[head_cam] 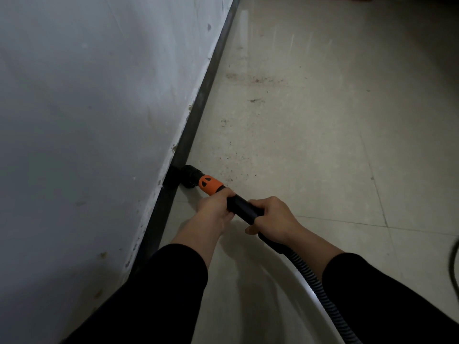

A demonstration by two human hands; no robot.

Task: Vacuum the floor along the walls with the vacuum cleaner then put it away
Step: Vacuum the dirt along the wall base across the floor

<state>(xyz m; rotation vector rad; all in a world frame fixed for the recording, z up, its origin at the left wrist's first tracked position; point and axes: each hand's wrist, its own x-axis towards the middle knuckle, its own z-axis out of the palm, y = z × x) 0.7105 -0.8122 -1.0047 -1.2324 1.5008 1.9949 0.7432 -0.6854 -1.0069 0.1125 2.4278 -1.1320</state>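
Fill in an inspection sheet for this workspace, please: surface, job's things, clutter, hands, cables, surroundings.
Surface: pale tiled floor, with dark dirt specks ahead near the wall.
Job's things: black nozzle low on the floor at the dark skirting strip; orange collar behind it; black tube; ribbed hose running back toward the person.
Clutter: nothing seen.
Hands: left hand grips the tube just behind the orange collar; right hand grips it further back.
Cables: one dark cable at the right edge, blurred.
Surroundings: grey-white wall on the left, scuffed near its foot.
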